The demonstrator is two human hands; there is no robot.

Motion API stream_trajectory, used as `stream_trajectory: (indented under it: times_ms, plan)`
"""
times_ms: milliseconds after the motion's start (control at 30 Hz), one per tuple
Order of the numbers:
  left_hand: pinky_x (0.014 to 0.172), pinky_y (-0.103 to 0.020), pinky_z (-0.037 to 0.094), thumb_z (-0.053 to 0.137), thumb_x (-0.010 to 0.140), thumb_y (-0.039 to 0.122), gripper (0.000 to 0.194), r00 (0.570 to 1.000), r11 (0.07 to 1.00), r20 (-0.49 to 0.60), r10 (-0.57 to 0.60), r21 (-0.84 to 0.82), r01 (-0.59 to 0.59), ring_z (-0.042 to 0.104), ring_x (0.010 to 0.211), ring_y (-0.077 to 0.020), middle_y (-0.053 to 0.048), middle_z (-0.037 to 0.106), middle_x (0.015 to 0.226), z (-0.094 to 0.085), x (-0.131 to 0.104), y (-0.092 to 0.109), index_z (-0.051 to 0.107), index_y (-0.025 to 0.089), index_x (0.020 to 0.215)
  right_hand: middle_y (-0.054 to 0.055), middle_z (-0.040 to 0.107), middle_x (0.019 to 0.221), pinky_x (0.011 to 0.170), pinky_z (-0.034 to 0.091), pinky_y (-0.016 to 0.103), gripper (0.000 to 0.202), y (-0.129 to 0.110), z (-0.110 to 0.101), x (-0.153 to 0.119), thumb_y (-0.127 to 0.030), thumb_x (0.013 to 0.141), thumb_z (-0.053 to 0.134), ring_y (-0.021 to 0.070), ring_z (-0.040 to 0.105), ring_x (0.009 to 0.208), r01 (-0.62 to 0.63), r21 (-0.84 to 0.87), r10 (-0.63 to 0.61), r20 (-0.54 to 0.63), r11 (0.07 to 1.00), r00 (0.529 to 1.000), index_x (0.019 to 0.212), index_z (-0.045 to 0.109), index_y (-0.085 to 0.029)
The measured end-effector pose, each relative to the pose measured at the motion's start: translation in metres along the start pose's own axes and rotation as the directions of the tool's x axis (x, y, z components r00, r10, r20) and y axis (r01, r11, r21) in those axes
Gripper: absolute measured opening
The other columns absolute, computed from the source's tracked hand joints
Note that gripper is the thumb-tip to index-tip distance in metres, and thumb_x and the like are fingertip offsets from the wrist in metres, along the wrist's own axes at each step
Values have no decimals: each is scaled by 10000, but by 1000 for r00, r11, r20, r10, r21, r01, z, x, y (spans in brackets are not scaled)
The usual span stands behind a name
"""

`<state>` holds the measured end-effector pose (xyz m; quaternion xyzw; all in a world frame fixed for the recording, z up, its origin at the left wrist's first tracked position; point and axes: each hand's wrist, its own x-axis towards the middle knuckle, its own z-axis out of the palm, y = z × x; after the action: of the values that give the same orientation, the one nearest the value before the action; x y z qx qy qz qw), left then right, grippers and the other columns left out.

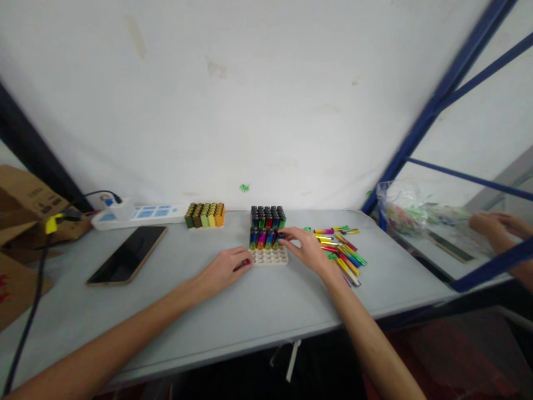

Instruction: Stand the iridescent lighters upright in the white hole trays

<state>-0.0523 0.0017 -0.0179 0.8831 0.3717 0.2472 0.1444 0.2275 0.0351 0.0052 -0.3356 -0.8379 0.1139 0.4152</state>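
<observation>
A white tray with rows of holes (270, 256) lies on the table in front of me. In its back half stand upright lighters (263, 239) with dark tops and shiny multicoloured bodies. My left hand (230, 265) rests at the tray's left edge, its fingers closed on that side. At the right end of the front row, my right hand (306, 246) pinches a dark-topped lighter (280, 236); my fingers partly hide it. Right of this hand lies a loose pile of shiny coloured lighters (345, 253), pointing various ways.
Behind the tray stands another block of dark-topped lighters (267, 216). Further left are a block of yellow, green and brown lighters (205, 215), a power strip (156, 213), a phone (128, 255) and a cardboard box (33, 222). Beyond the blue frame (416, 133), another person's hands (495, 225) work.
</observation>
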Motion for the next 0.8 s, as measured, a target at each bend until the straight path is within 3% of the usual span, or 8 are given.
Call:
stream_trajectory:
  times_ms: [300,533,667,733,800]
  plan:
    - [734,-261,471,493,1028,298,220,999,999,1,32,-7,-32,601,760,-169,-29,621,872,-1,0,1,651,187,923,39,751,960,815,568,295,242,-2,0,-5,-298,1013,605,183,726,862,-23,-92,31,87,996,996,1248,616,-237]
    - [750,-280,493,492,1002,293,212,1000,1000,9,5,-7,-5,604,769,-176,-38,630,885,1,0,1,649,188,909,73,707,999,744,525,263,315,-10,-3,-4,-398,1045,537,187,693,813,-33,-402,84,109,915,990,1306,666,-279]
    - [759,-283,503,494,991,300,208,1000,1000,14,-15,-22,16,604,774,-177,-38,635,898,1,0,2,654,197,907,69,699,927,799,539,297,357,9,-18,-3,-405,1070,457,194,679,801,-101,-320,93,-39,942,995,1329,649,-250]
    - [762,-281,504,497,990,305,206,1000,999,13,-19,-29,20,601,771,-175,-35,635,899,1,0,2,654,203,906,101,700,988,884,548,363,339,27,-25,-7,-367,1067,446,226,680,891,-173,-324,139,-125,930,982,1264,675,-215]
    - [765,-280,502,503,986,303,200,1000,999,12,-22,-32,23,597,765,-173,-33,631,894,0,1,2,653,203,898,148,678,1144,1000,523,451,308,46,-30,-14,-369,1032,516,275,658,1063,-220,-378,190,-118,899,975,1209,698,-196]
